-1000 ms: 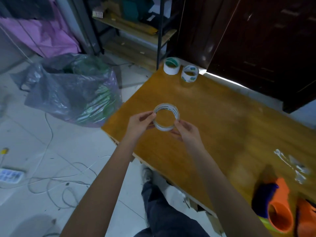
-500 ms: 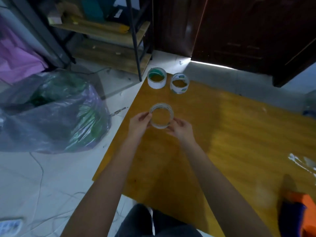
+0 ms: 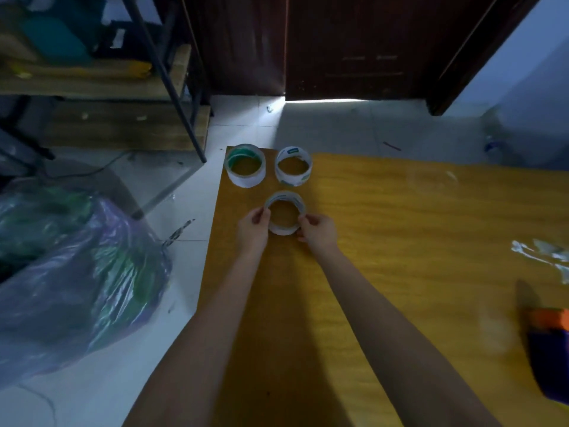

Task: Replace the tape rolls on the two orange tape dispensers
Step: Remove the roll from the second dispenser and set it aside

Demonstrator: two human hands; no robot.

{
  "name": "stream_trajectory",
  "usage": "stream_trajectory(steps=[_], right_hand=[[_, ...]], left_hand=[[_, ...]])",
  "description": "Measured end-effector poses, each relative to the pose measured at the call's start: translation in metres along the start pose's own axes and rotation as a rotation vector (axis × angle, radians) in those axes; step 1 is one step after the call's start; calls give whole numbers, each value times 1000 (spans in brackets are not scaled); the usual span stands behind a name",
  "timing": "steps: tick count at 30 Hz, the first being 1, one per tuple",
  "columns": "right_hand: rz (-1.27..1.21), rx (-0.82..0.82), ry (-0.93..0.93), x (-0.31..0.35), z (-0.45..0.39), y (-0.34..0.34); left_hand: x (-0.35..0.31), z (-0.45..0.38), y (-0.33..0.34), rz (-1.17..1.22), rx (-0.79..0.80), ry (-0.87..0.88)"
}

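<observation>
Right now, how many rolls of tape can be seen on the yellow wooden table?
3. A white roll with a green inner ring at the far left corner, a white printed roll beside it, and a thin clear roll held by both hands. More may lie outside the view.

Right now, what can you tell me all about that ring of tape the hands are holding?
The clear tape roll is a thin ring with a whitish rim and a wide empty middle, through which the yellow-brown table shows. It is near the table's far left corner, just in front of two other rolls. The left hand pinches its left side and the right hand pinches its right side.
</observation>
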State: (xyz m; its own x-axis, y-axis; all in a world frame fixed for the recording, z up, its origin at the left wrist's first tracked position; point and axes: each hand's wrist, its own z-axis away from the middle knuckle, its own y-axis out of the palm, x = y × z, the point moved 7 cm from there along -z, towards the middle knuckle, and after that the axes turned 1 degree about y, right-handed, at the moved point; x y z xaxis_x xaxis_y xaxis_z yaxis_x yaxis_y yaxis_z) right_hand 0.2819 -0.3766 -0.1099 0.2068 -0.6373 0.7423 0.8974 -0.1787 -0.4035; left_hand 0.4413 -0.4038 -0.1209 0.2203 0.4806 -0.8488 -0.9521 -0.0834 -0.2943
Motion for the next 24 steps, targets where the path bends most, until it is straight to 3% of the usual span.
stream_trajectory(steps=[3, 6, 10, 12, 15, 18, 21, 24], right_hand=[[124, -19, -14, 3, -4, 0], [335, -112, -127, 19, -12, -9], [769, -203, -556, 82, -31, -8], [1100, -127, -689, 103, -42, 8], [1398, -30, -713, 107, -58, 21], [1432, -43, -709, 103, -66, 22], [1314, -123, -730, 106, -65, 11], [1124, -354, -734, 116, -54, -20]], left_hand=[[-3, -3, 2, -64, 29, 45], [-12, 10, -5, -341, 20, 189], [-30, 56, -3, -840, -16, 771], [-16, 64, 9, -1012, 51, 825], [0, 60, 20, -1124, 137, 786], [5, 54, 26, -1177, 161, 767], [6, 51, 28, -1185, 169, 749], [1, 43, 33, -1189, 157, 751]])
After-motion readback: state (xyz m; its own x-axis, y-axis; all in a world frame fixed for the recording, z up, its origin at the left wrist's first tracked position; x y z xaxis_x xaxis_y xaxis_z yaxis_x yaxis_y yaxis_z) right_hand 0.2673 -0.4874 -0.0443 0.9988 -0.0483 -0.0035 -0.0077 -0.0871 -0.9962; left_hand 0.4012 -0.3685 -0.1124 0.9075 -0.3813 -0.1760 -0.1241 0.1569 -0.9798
